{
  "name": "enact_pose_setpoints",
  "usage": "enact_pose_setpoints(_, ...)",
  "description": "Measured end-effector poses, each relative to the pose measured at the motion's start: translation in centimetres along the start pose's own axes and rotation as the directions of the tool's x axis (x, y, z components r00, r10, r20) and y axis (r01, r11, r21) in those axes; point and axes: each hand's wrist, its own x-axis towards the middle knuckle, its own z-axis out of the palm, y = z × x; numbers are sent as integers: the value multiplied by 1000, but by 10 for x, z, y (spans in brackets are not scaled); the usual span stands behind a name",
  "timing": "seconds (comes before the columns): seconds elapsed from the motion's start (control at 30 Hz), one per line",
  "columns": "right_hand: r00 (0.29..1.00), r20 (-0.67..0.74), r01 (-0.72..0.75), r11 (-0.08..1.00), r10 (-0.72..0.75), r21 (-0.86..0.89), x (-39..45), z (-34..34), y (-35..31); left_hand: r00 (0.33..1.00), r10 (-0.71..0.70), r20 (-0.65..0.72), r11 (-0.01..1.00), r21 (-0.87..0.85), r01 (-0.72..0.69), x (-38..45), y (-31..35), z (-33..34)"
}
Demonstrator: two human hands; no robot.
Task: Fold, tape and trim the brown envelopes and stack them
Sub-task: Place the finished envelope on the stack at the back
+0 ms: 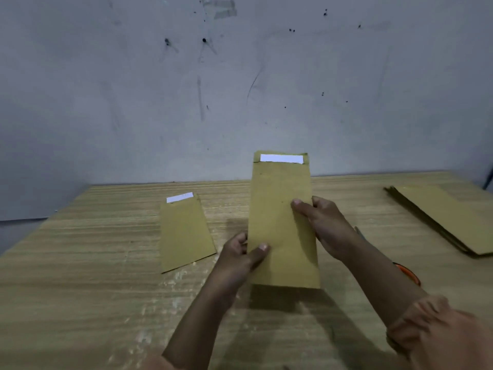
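Holding one brown envelope [281, 222] upright above the tabletop [80, 276], you pinch it with both hands: left hand [237, 259] at its 7 o'clock edge, right hand [324, 222] at 3. Grip is edge-only, so it may slip or crease. Finished envelope [184, 233] lies at 9 o'clock, unfolded stack [448, 217] at 3.

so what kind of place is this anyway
Probably a plain workroom or home work table: a wood-grain table against a bare, scuffed grey wall, with a stack of brown envelopes at the right.
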Motion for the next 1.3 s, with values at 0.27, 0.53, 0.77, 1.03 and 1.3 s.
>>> enact_pose_setpoints(0.27,996,56,-63,996,67,-61,-43,-57,2,993,110,-39,958,269,-96,0,21,28)
enact_pose_setpoints(0.53,973,165,-125,970,161,-207,-65,-75,20,983,183,-10,893,421,-162,24,68,36)
enact_pose_setpoints(0.77,961,216,-121,962,176,-245,-68,-81,16,975,-47,219,685,717,-129,37,79,27)
enact_pose_setpoints(1.03,947,247,-149,963,204,-224,-67,-82,20,963,-20,270,771,617,-157,43,70,23)
enact_pose_setpoints(1.3,938,277,-139,958,208,-249,-61,-78,29,915,-204,349,819,573,-36,43,65,16)
